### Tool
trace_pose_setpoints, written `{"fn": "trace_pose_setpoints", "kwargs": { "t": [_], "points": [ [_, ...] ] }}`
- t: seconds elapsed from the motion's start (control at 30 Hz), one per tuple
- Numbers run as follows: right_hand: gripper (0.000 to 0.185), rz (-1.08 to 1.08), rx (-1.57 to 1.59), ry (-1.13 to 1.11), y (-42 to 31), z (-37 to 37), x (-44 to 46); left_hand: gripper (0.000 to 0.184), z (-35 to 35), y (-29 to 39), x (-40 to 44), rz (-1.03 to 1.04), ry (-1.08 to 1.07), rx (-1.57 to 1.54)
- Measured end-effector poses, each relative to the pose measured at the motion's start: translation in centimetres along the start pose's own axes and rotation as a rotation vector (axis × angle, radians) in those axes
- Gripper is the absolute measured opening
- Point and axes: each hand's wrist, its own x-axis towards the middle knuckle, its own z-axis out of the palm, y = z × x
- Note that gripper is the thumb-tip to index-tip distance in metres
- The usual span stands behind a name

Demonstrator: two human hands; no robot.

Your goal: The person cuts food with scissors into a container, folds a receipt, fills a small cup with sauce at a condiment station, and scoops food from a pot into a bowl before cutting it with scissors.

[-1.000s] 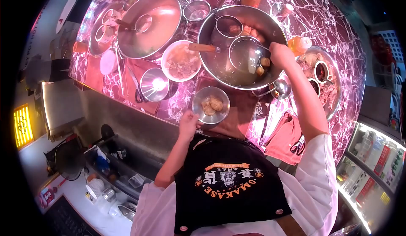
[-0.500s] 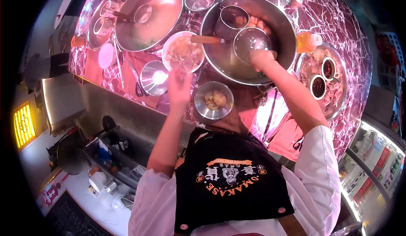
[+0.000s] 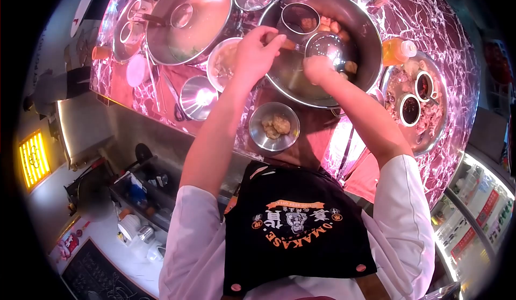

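Observation:
A large steel pot holds broth, chunks of food and two round strainers. My left hand is at the pot's left rim, its fingers closed around the wooden handle of the nearer strainer. Over the broth, beside that strainer's near edge, is my right hand, with fingers curled; what they hold is hidden. The second strainer rests farther back in the pot. Below the pot stands a small steel bowl with several browned pieces, touched by neither hand.
Left of the pot are a bowl of meat, an empty steel bowl and another large pot. At right stand an orange-filled bottle and a meat tray with two sauce cups. Scissors lie at left.
My left hand has left the small bowl and moved up to the strainer's handle. My right hand has moved left from the pot's right side to the nearer strainer.

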Motion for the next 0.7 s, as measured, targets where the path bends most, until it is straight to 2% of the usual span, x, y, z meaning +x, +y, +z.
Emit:
{"fn": "trace_pose_setpoints", "kwargs": {
  "t": [0.07, 0.23, 0.37, 0.4, 0.57, 0.63, 0.7],
  "points": [
    [0.026, -0.028, -0.005, -0.06, 0.2, 1.0, 0.9, 0.032, 0.0, 0.5, 0.4, 0.001, -0.036, -0.082],
    [0.023, -0.015, 0.295, -0.092, 2.5, 1.9, 1.2, 0.032, -1.0, 0.7, 1.2, 0.022, -0.129, -0.021],
    [0.022, -0.16, 0.338, -0.075, 5.1, 2.2, 1.2, 0.032, -1.6, 0.2, 1.2, -0.001, -0.161, -0.026],
    [0.022, -0.141, 0.338, -0.121, 5.3, 1.1, 0.3, 0.031, -1.7, 0.2, 0.9, 0.002, -0.187, 0.012],
    [0.023, 0.001, 0.316, -0.081, 7.5, -3.6, -6.1, 0.026, -1.7, -1.9, -3.3, 0.068, -0.272, 0.166],
    [0.021, 0.059, 0.317, 0.016, 9.5, -3.9, -8.5, 0.024, -1.1, -0.9, -6.8, -0.039, -0.209, 0.167],
    [0.02, 0.138, 0.367, 0.118, 10.3, -5.0, -11.5, 0.021, -0.6, -0.2, -9.5, -0.279, -0.249, 0.033]
  ]
}}
